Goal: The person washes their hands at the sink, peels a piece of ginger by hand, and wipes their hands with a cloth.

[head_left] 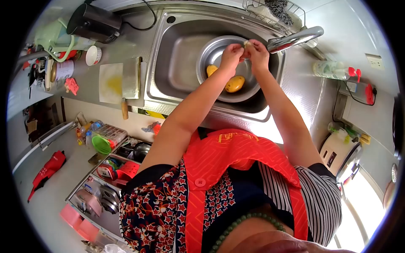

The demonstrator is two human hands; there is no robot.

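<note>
My left hand and my right hand meet above a round metal basin in the sink. Both are closed, fingertips pinched together around a small pale piece; the fingers mostly cover it, so its kind does not show. Inside the basin, below my hands, lies a yellow oval potato-like vegetable with brownish marks. A second yellow vegetable is partly hidden by my left forearm.
The steel sink surrounds the basin, with a faucet close by my right hand. To the left, a wide-bladed cleaver lies beside a yellow-stained board. A black kettle and a small bowl stand farther left.
</note>
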